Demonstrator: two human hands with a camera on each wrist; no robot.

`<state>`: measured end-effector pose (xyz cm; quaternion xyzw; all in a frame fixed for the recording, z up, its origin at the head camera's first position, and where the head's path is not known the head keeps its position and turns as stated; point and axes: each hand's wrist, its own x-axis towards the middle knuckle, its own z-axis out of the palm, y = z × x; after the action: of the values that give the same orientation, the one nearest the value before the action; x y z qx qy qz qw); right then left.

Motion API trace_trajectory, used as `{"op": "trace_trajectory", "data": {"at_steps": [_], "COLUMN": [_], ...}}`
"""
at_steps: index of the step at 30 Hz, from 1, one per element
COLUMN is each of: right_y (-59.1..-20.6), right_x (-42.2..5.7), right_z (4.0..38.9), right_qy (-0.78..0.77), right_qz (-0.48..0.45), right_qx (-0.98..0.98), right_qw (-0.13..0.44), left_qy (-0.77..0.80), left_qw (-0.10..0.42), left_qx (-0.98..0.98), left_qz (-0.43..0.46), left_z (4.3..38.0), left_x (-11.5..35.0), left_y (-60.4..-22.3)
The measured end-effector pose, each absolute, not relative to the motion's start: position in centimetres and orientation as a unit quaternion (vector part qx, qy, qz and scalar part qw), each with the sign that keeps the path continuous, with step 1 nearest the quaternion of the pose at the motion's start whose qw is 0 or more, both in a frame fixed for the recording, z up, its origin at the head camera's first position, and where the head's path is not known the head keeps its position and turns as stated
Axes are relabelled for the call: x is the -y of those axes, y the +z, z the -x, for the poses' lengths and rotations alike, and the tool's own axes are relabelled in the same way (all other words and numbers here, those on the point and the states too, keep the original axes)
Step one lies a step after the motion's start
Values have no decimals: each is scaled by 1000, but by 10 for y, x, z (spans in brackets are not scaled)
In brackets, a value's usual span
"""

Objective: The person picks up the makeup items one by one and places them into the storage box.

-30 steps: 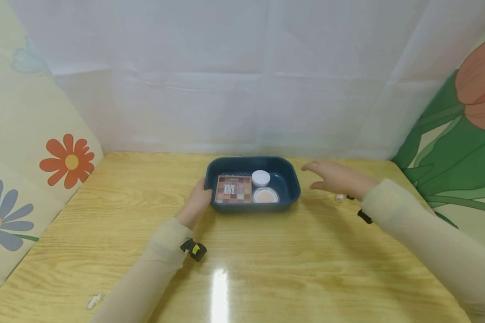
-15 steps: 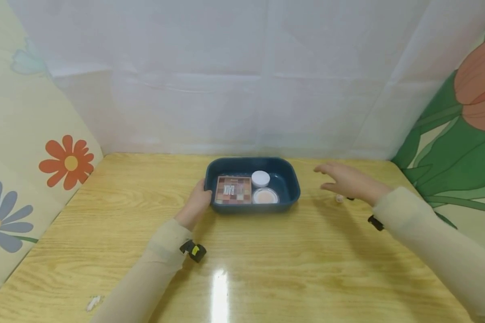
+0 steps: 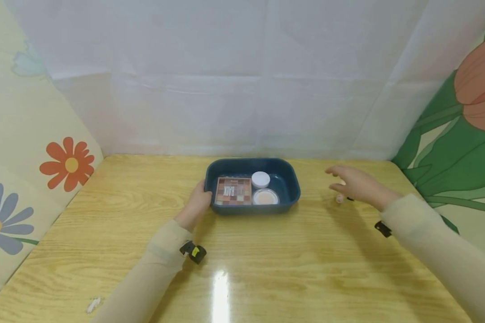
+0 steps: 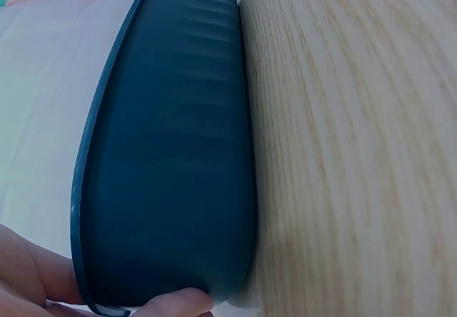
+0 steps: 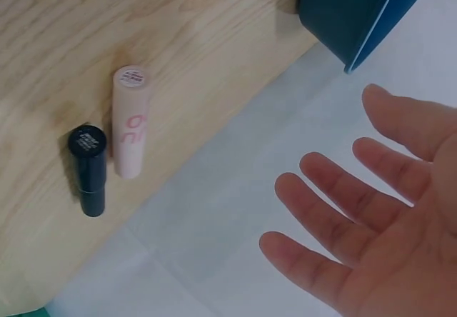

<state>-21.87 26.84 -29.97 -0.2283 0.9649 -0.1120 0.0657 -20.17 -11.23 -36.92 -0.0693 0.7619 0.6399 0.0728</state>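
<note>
A dark blue plastic bin [image 3: 254, 210] stands at the back middle of the table. My left hand [image 3: 196, 202] grips its left end, thumb on the outer wall and fingers by the rim. Inside lie a checkered makeup palette [image 3: 233, 192], a white round lidded jar [image 3: 260, 179] and a round clear-rimmed compact [image 3: 265, 197]. To the bin's right, my right hand [image 3: 357, 185] hovers with spread fingers, holding nothing. In the right wrist view, a pink lipstick-like tube [image 5: 130, 128] and a shorter black tube [image 5: 89, 170] lie side by side on the table, apart from that hand.
The wood-grain table [image 3: 266, 269] ends at a white sheet [image 3: 186, 89] hanging behind it. Flower-printed panels flank both sides. A small white scrap [image 3: 93, 305] lies near the front left.
My right hand has drawn away from the bin to the right, over toward the two tubes. The left hand and the bin have stayed in place.
</note>
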Motion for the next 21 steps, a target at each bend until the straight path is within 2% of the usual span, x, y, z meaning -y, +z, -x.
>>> {"op": "trace_trajectory", "data": {"at_steps": [8,13,21], "right_y": [-308,-312,-322], "right_x": [-283,-291,-299], "right_z": [220,219,223], "right_qy": [-152,-167,-168], "right_qz": [185,166,145], "right_qx": [-968,-968,-972], "right_qw": [80,85,75], "left_qy": [634,633,636], "left_qw": [58,73,65], "left_qx": [-768,-767,-765], "left_qz": [66,75,75], "left_z": [202,202,202], "left_x": [111,111,111], "left_y": [-371,-371,-371]}}
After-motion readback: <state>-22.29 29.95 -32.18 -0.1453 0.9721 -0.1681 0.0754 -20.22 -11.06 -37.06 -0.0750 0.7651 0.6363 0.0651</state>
